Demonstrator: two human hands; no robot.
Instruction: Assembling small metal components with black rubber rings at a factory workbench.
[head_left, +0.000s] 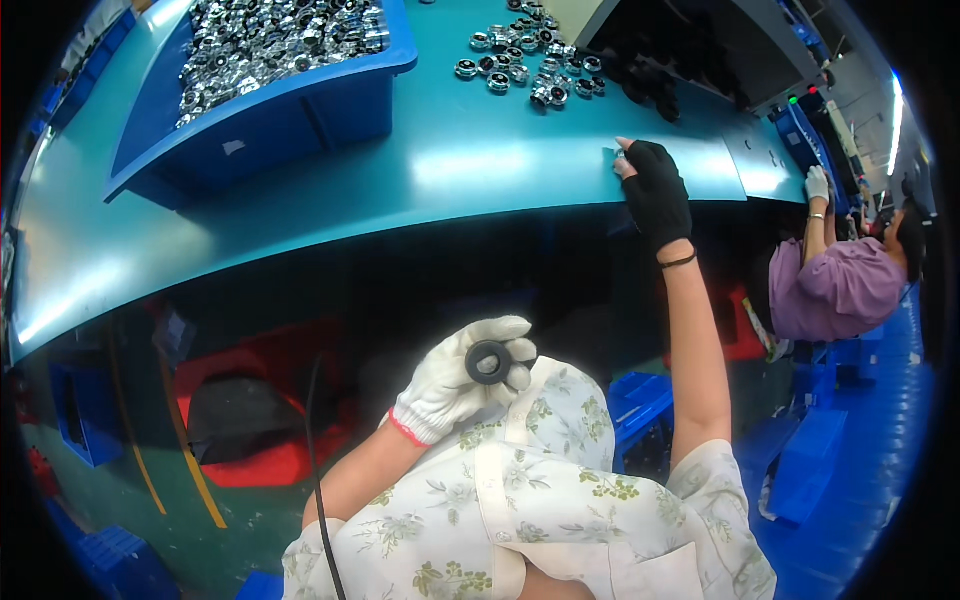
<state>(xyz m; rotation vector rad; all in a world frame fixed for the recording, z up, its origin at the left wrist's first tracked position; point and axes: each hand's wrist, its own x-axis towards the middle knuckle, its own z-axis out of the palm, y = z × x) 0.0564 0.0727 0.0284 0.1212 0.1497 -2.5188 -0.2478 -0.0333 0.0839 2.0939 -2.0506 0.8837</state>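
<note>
My left hand [455,380], in a white knit glove, is closed on a round black ring-shaped part [488,362]. It holds this close to my body, below the table edge, and the part's open middle faces up. My right hand [655,185], in a black fingerless glove, reaches out over the front edge of the teal table [480,165]. Its bare thumb and fingertips are drawn together. Whatever may be between them is too small to make out. Beyond that hand lies a loose group of small round chrome-and-black parts [515,70].
A blue bin [270,130] heaped with shiny metal parts stands on the table's left. At the far right rises a pale box-like housing [630,25] with dark pieces inside. A co-worker in purple [835,285] works at right. Red containers [250,465] sit below the table.
</note>
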